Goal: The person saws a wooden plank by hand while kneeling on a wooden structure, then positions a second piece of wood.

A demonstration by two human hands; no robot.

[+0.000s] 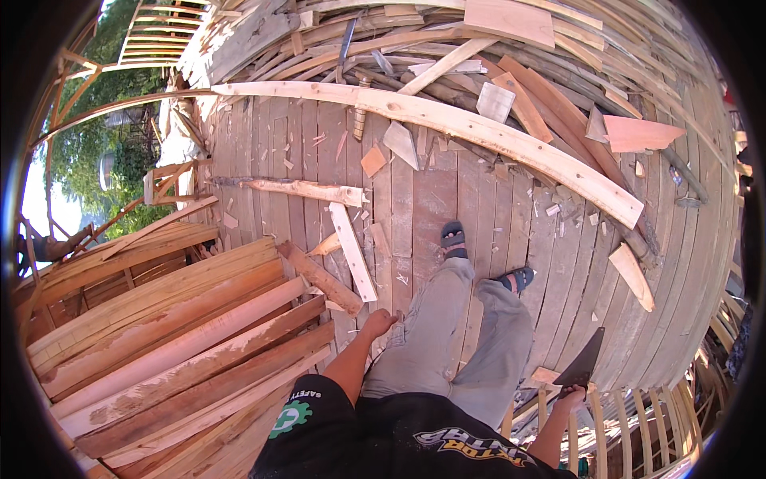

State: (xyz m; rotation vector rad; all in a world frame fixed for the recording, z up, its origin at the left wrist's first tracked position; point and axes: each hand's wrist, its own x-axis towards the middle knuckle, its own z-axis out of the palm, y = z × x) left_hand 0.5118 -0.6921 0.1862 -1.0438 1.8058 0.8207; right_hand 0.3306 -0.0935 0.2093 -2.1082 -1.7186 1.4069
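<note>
In my right hand [573, 393], low on the right, is a handsaw with a dark tapering blade [582, 361] pointing up and away from me; its handle is mostly covered by my fingers. A small wood offcut [546, 375] lies beside the blade. My left hand [381, 321] hangs by my left thigh with its fingers curled in, and nothing shows in it. Closest to that hand are a pale short board [353, 252] and a rough brown timber [321, 276]. Farther off, a long pale curved plank [495, 137] stretches across the deck.
Stacked thick planks [183, 351] fill the left side. Beyond the curved plank is a heap of timber [399, 36]. Offcuts and chips litter the plank deck [431, 191] around my sandalled feet. Upright slats [622, 423] stand at lower right. Part of another person [56, 246] shows at far left.
</note>
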